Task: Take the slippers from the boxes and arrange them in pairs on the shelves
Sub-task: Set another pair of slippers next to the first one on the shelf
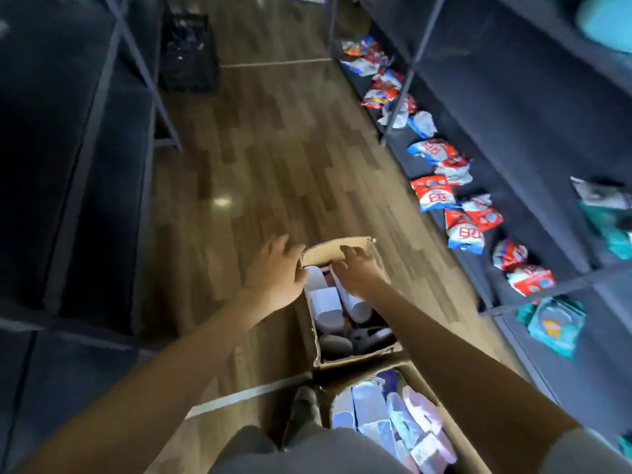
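Observation:
Two open cardboard boxes stand on the wooden floor in front of me. The far box (328,250) holds white slippers (325,302) and a grey one (337,343). The near box (345,381) is packed with several purple and white slippers (403,415). My left hand (273,275) rests against the far box's left corner, thumb along the rim and fingers spread outside it. Reaching into that box, my right hand (359,268) hovers over a white slipper with loosely bent fingers. I see nothing held in either hand.
Dark fabric shelves (533,138) run along the right, with red, white and blue packets (434,196) on the lowest level and teal packs (554,323) nearer me. More dark shelving (85,165) stands on the left. A black crate (188,53) sits far down the aisle.

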